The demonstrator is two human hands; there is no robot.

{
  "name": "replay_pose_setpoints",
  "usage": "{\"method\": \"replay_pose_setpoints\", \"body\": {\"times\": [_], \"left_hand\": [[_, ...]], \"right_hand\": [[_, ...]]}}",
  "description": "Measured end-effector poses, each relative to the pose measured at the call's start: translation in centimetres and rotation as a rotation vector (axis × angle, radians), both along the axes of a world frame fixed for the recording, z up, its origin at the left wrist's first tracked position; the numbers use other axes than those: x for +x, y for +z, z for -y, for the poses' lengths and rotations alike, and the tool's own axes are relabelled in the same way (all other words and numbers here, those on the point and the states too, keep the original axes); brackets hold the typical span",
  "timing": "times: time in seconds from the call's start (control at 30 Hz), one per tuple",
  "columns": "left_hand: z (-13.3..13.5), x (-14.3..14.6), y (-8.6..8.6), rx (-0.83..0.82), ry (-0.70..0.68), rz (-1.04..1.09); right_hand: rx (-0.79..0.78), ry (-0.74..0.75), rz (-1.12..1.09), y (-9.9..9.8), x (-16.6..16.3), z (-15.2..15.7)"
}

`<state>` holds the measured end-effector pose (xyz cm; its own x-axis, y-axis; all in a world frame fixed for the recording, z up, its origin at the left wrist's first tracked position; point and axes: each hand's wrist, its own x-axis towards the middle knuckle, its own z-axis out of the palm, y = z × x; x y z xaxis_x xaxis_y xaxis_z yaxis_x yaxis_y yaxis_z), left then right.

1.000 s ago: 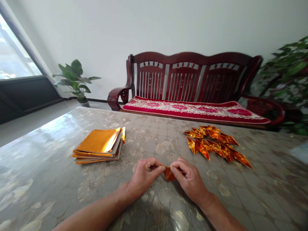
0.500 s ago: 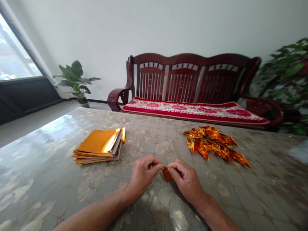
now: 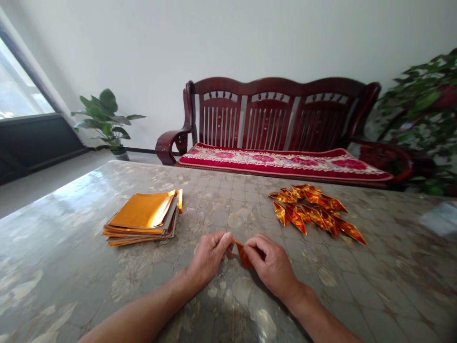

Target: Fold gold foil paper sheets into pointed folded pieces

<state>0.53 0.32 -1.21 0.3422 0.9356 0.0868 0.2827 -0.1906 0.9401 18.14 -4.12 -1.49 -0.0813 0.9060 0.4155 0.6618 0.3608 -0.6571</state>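
Between my two hands is a small folded piece of orange-gold foil paper, partly covered by my fingers. My left hand pinches its left tip between thumb and fingers. On the other side, my right hand grips the paper's right part, thumb against the bent fingers. A stack of square gold foil paper sheets lies to the left, its edges uneven. Over on the right sits a loose pile of several pointed folded foil pieces, the same shiny orange-gold.
The table has a glossy, flower-patterned cover. Behind it stands a dark red wooden bench with a red floral cushion. A potted plant is at the back left, a leafy plant at the right. Something clear lies near the right edge.
My left hand has shifted slightly left along the foil paper, and more of the paper shows between my hands. The whole view has turned a little to the right.
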Motion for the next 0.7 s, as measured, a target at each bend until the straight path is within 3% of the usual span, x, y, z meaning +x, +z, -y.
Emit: {"method": "replay_pose_setpoints", "body": {"times": [0.33, 0.7], "left_hand": [[-0.92, -0.11, -0.36, -0.303, -0.136, 0.281], [-0.48, 0.47, -0.72, -0.337, -0.076, 0.330]], "right_hand": [[-0.067, -0.002, -0.127, -0.30, 0.56, -0.31], [-0.043, 0.008, -0.156, -0.21, 0.18, -0.12]]}}
